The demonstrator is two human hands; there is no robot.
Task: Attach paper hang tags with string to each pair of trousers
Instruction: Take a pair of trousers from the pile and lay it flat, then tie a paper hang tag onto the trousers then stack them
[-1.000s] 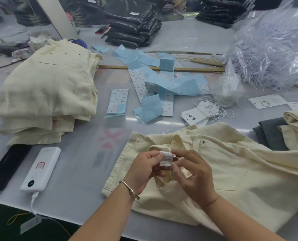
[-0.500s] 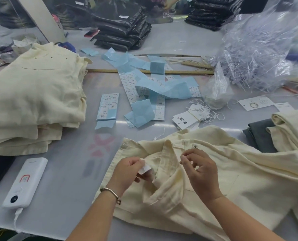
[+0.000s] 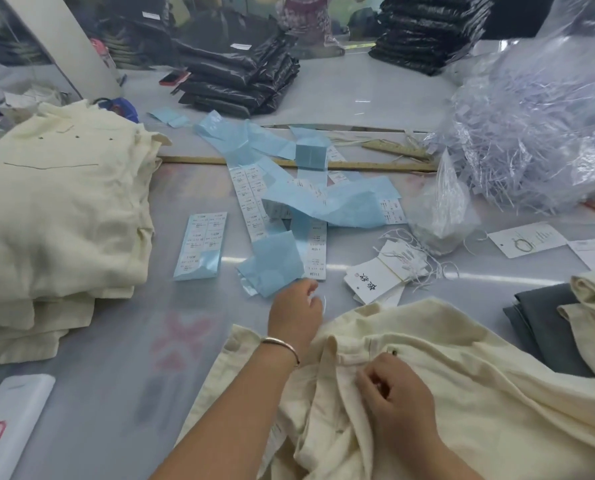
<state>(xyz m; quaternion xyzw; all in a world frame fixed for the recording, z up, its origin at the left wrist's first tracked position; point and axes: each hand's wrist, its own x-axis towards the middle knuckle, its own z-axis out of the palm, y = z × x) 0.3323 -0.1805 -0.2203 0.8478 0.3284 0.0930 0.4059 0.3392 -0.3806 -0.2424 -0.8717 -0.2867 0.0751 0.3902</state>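
Right hand [image 3: 395, 396] pinches the trousers [image 3: 462, 393] waistband; left hand [image 3: 296, 311], fingers loose, reaches near the hang tags [image 3: 375, 280]

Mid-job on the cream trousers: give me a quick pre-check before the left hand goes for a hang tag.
1. Bundle of white paper hang tags with string in view, unobstructed: ok.
2. Left hand free to pick: cannot tell; fingers curled, a thin white string seems to show at the fingertips.
3. Right hand grip on the cream trousers waistband: ok.
4. Dark metal waistband button exposed: ok.
5. Blue-backed sticker sheets lying near the left hand, beside the tags: ok.
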